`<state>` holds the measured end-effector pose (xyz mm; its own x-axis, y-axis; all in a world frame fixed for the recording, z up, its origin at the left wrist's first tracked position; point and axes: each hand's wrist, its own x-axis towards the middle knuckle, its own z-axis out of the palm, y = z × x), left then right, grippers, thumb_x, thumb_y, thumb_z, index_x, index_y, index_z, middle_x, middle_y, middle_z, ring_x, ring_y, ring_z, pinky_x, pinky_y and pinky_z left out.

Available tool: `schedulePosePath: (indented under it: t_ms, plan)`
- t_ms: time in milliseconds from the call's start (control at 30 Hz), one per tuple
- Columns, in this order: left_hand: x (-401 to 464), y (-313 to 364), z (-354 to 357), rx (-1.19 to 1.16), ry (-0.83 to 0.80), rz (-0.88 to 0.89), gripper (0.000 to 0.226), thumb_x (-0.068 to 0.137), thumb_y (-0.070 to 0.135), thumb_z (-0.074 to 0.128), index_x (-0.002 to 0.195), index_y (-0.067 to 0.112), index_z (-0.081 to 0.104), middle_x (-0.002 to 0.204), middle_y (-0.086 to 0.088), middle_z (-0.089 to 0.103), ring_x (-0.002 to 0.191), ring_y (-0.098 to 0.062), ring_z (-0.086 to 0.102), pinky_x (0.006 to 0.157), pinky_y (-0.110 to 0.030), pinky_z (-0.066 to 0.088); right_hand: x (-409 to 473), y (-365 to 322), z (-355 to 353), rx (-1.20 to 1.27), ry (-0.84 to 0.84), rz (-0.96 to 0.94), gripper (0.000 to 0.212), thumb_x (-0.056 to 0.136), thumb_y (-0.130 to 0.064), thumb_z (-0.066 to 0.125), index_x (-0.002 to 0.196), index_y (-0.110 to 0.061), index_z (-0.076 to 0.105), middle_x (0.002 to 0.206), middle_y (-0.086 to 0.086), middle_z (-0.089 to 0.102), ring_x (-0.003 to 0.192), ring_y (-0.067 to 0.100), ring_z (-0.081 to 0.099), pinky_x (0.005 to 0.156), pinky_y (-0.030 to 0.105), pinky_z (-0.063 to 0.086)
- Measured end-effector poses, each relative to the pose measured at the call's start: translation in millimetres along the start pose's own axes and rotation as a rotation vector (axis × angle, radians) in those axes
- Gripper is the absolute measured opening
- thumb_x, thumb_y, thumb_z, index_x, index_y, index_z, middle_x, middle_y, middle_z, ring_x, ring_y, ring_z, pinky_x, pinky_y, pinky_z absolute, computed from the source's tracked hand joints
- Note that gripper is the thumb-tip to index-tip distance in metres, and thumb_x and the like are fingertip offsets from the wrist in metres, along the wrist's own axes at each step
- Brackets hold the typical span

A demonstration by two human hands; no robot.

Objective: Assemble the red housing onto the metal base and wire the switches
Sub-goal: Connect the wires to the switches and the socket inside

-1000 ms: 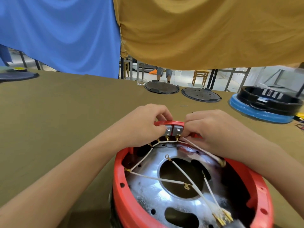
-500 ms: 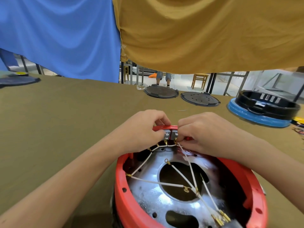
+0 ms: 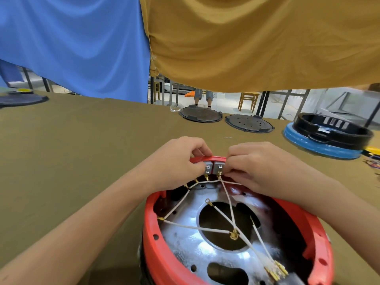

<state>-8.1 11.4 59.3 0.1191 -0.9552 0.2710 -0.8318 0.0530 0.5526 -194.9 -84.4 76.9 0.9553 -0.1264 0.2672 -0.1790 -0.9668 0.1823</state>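
Note:
The red housing (image 3: 153,239) rings the shiny metal base (image 3: 185,227) at the bottom centre, open side up. Two grey switches (image 3: 213,168) sit side by side in the housing's far rim. My left hand (image 3: 181,161) grips that rim beside the left switch, thumb against it. My right hand (image 3: 259,165) pinches a brass wire terminal (image 3: 219,173) at the right switch's lower tab. White wires (image 3: 228,200) with brass ends cross the base's round hole; a bunch of loose terminals (image 3: 276,271) lies near the front.
The work sits on an olive-covered table (image 3: 82,151). At its far edge lie two dark round lids (image 3: 200,114), and a black ring on a blue base (image 3: 327,138) stands at the right. Blue and tan cloths hang behind. A person's legs show beyond.
My right hand has brought the white wire's terminal up to the right switch, pulling the wire straight across the base. The left hand has stayed on the rim.

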Motion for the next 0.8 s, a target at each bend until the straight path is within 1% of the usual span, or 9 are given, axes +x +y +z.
schedulePosePath:
  t_ms: [67,100,167,233,400,533,633,733,800]
  plan:
    - [0,0,0,-0.004,-0.001,-0.001,0.021,0.087,0.021,0.062,0.105,0.031,0.067,0.088,0.018,0.062,0.082,0.004,0.059,0.070,-0.012,0.044,-7,2,-2,0.150,0.082,0.065,0.005,0.087,-0.016,0.072,0.088,-0.020,0.075,0.079,-0.012,0.057,0.067,0.005,0.053,0.063,0.023,0.046]
    - [0,0,1,-0.003,-0.001,0.000,0.020,0.088,0.022,0.062,0.105,0.032,0.066,0.087,0.018,0.062,0.081,0.005,0.059,0.069,-0.012,0.043,-8,2,-2,0.197,0.086,0.078,0.008,0.085,-0.016,0.075,0.090,-0.022,0.076,0.079,-0.012,0.058,0.066,0.003,0.054,0.062,0.022,0.046]
    - [0,0,1,0.002,-0.005,0.002,0.019,0.088,0.024,0.062,0.104,0.033,0.066,0.086,0.019,0.062,0.078,0.006,0.058,0.067,-0.012,0.043,-6,1,-2,0.235,0.031,0.058,0.013,0.084,-0.019,0.077,0.096,-0.025,0.077,0.085,-0.010,0.062,0.069,0.006,0.058,0.065,0.026,0.049]
    - [0,0,1,0.014,-0.001,0.008,0.018,0.088,0.024,0.062,0.104,0.034,0.066,0.086,0.020,0.062,0.078,0.007,0.058,0.066,-0.013,0.043,-3,0,-1,0.210,-0.014,0.019,0.014,0.087,-0.022,0.075,0.100,-0.026,0.078,0.090,-0.008,0.066,0.073,0.009,0.060,0.066,0.032,0.051]
    - [0,0,1,0.016,-0.001,0.016,0.018,0.089,0.024,0.063,0.104,0.033,0.066,0.084,0.019,0.061,0.076,0.008,0.057,0.065,-0.012,0.041,-1,0,-1,0.068,-0.024,-0.071,0.012,0.094,-0.023,0.065,0.098,-0.022,0.076,0.089,-0.001,0.064,0.065,0.021,0.060,0.055,0.040,0.049]
    - [0,-2,0,0.021,-0.002,0.020,0.017,0.088,0.024,0.064,0.103,0.033,0.066,0.080,0.019,0.059,0.071,0.011,0.054,0.061,-0.010,0.038,2,1,-1,0.016,-0.020,-0.091,0.013,0.096,-0.024,0.062,0.093,-0.019,0.073,0.087,0.002,0.062,0.062,0.023,0.058,0.054,0.041,0.048]
    - [0,-2,0,0.011,-0.002,0.015,0.016,0.088,0.025,0.065,0.102,0.034,0.067,0.080,0.019,0.060,0.070,0.013,0.054,0.060,-0.009,0.036,3,1,1,0.026,-0.015,-0.076,0.012,0.095,-0.022,0.063,0.094,-0.018,0.074,0.088,0.001,0.063,0.066,0.022,0.060,0.058,0.041,0.049]
    - [0,-1,0,-0.008,-0.012,0.004,0.015,0.089,0.028,0.065,0.102,0.034,0.067,0.083,0.018,0.062,0.074,0.008,0.057,0.064,-0.012,0.040,-3,5,1,0.193,0.081,0.026,0.014,0.091,-0.016,0.070,0.101,-0.022,0.077,0.090,-0.004,0.067,0.072,0.013,0.063,0.066,0.029,0.051]
    - [0,-1,0,-0.012,-0.018,0.001,0.015,0.088,0.029,0.064,0.103,0.034,0.066,0.085,0.018,0.063,0.077,0.005,0.059,0.067,-0.014,0.043,-8,10,1,0.303,0.176,0.096,0.016,0.088,-0.018,0.073,0.101,-0.027,0.077,0.089,-0.010,0.066,0.074,0.009,0.062,0.065,0.023,0.048]
